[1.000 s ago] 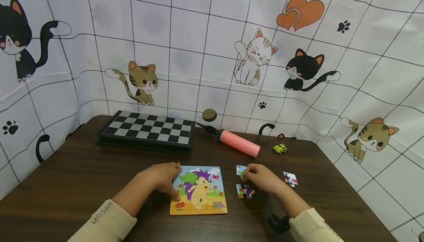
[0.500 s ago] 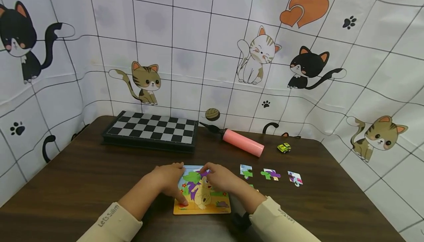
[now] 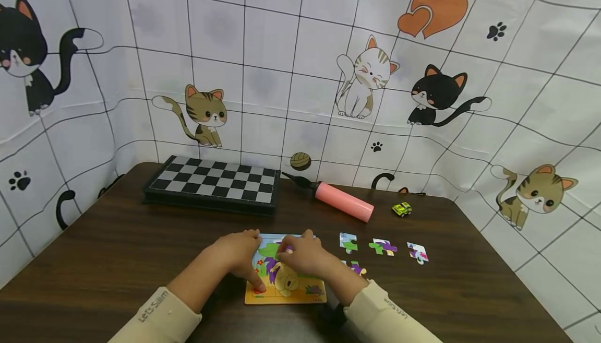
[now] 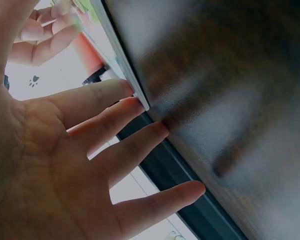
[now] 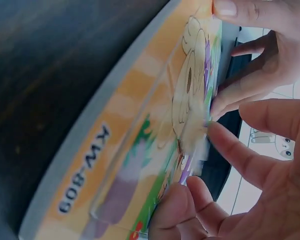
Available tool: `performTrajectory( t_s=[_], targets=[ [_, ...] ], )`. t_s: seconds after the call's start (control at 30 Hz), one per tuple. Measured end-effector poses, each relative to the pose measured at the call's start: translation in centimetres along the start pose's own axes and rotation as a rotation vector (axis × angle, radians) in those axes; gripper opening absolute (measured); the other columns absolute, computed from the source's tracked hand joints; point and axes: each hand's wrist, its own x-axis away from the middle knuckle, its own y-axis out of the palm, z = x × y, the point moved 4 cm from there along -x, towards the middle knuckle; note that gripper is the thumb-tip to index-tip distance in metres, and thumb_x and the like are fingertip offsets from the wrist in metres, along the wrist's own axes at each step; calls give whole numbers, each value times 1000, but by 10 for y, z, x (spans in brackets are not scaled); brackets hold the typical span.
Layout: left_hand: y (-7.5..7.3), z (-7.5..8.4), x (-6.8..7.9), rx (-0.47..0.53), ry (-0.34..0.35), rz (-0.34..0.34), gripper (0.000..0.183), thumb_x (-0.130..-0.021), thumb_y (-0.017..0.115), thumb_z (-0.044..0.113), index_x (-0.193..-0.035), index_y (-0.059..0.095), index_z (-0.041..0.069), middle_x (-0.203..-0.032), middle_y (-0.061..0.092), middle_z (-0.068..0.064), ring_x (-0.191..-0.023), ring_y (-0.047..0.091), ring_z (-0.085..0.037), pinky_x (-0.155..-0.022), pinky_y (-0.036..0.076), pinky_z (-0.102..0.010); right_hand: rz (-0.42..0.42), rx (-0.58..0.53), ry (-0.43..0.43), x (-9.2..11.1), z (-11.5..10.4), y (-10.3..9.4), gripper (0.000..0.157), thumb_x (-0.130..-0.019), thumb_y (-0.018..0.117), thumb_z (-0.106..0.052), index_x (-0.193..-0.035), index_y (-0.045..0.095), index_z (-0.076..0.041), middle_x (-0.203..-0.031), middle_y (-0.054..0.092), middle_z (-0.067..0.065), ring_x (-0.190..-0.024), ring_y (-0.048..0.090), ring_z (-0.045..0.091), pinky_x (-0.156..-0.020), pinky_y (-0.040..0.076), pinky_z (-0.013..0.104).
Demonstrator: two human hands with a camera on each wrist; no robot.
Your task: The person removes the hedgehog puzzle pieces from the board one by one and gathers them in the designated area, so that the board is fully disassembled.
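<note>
A square jigsaw puzzle board (image 3: 263, 296) with a hedgehog picture lies on the table in front of me. My left hand (image 3: 235, 254) spans its left side, thumb on the lower left corner and straight fingertips at the upper left edge. Above the hedgehog, my right hand (image 3: 307, 255) pinches a puzzle piece (image 5: 195, 135), cream-coloured and blurred in the right wrist view. The right hand covers the upper right of the picture. Several loose puzzle pieces lie right of the board, among them a blue-green piece (image 3: 348, 243), and the right forearm partly hides a purple one (image 3: 358, 268).
A black-and-white chessboard box (image 3: 211, 184) stands at the back left. Beside it lies a pink hand pump (image 3: 344, 202) with a black nozzle, and a small yellow-green toy car (image 3: 401, 209) sits further right. A cat-patterned sheet (image 3: 263, 61) hangs behind the table.
My right hand has moved left from the loose pieces to over the board, uncovering a purple-green piece. The left hand stays at the board's left side.
</note>
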Motion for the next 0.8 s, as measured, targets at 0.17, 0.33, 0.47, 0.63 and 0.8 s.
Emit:
performTrajectory(
  t_s=[0.17,0.33,0.47,0.63,0.8],
  targets=[
    [0,1,0,-9,23,16,103,-62,91,51,-137,52,-9,-149,42,-25,-136,41,-45,-110,34,-58,0,-87,-65,2,-1,-2,7,-96,64,-20,-100,63,-14,-99,51,10,-93,47,29,-71,45,42],
    [0,0,1,-7,21,15,103,-62,91,50,-137,52,-9,-149,42,-24,-136,41,-44,-110,35,-57,-11,-191,-107,3,-2,-2,8,-98,56,-4,-102,59,-9,-90,55,6,-70,49,20,-59,44,29],
    [1,0,1,8,11,5,102,-63,91,49,-137,52,-8,-150,42,-24,-137,40,-45,-111,33,-58,18,-209,-81,4,0,-1,18,-97,50,2,-103,59,-12,-82,53,6,-60,43,17,-52,39,26],
    [2,-1,1,24,-8,-6,101,-63,91,48,-138,52,-7,-151,41,-23,-138,38,-46,-111,31,-60,72,-359,-25,9,16,-8,23,-98,51,0,-116,58,-13,-99,57,13,-72,54,20,-57,48,29],
    [2,0,0,24,-12,-13,100,-63,90,48,-139,52,-5,-150,41,-22,-138,38,-46,-110,31,-62,136,-548,25,24,61,-33,25,-99,53,-3,-124,56,-2,-104,60,15,-87,61,23,-66,57,36]
  ],
)
